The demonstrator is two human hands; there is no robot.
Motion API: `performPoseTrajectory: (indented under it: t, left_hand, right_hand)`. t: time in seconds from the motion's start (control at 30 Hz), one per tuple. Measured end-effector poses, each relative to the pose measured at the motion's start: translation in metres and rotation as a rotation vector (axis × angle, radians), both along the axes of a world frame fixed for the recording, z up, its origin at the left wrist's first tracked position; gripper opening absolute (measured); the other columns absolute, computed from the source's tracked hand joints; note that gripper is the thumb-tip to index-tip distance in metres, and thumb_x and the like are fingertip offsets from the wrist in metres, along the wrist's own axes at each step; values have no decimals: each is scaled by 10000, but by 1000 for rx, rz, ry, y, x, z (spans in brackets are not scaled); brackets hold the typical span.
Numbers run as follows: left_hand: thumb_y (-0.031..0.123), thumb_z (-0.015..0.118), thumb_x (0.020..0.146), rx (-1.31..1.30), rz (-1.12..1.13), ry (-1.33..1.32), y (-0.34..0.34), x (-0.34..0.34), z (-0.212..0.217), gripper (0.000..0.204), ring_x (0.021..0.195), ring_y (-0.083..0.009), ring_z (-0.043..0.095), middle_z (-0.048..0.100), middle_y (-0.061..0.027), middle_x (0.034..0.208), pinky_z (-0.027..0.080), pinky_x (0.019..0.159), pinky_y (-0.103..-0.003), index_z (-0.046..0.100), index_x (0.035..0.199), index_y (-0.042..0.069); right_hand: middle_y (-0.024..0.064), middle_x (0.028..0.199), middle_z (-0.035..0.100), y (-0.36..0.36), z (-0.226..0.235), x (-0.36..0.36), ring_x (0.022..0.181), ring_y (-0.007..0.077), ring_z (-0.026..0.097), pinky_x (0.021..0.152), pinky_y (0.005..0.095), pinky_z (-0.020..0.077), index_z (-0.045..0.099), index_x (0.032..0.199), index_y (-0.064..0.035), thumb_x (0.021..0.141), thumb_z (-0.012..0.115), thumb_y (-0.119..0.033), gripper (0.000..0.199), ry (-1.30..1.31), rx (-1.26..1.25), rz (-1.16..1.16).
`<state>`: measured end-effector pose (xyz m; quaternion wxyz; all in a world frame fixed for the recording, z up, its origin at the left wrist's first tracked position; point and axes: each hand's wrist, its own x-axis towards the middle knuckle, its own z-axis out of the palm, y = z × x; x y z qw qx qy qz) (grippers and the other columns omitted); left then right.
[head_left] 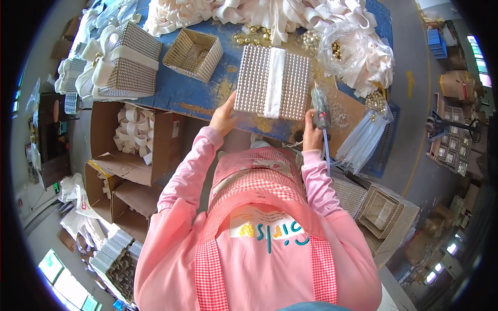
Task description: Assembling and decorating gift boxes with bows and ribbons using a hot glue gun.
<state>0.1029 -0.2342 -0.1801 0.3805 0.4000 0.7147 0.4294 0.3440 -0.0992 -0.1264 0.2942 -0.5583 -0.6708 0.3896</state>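
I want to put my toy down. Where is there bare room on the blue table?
Bare blue table shows between the finished bowed box, the open studded tray and the left hand. The far edge is crowded with white ribbon bows; the right hand grips a glue gun.

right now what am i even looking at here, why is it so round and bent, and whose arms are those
This is one picture from a wide fisheye camera worn on a person's head, looking down, so straight edges curve near the rim. There is no machine: the pink sleeves rising from the lower edge belong to the wearer.

The left hand holds the near edge of a studded box with a white ribbon down its middle. The right hand grips a glue gun beside the box.

They work at a blue table. On it lie an open studded box, a finished box with a bow, a heap of white bows and small gold beads. Cardboard cartons stand on the floor to the left.
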Motion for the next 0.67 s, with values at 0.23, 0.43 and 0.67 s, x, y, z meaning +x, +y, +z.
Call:
performPoseTrajectory:
  t: [0.23,0.43,0.67]
  left_hand:
    - [254,470,854,-157,365,220,59,-31,36,279,674,-375,617,611,-223,699,496,636,-437,603,934,21]
    - [122,428,844,-205,454,-759,60,-8,81,322,699,-309,662,625,-226,850,575,575,-346,503,1025,-134]
    - [129,428,844,-259,589,-1112,47,41,55,405,789,-340,654,607,-275,960,577,646,-389,429,1150,-136]
  right_hand:
    - [85,977,605,67,87,-69,889,189,584,806,302,440,548,1038,-49,909,537,-325,305,295,33,75]
    - [238,1110,576,85,101,-21,1003,309,596,900,391,470,484,1013,39,935,485,-205,256,659,93,-24]
    - [229,1119,578,56,62,23,1025,307,588,906,400,441,416,1027,-63,925,509,-215,205,579,-123,-156]
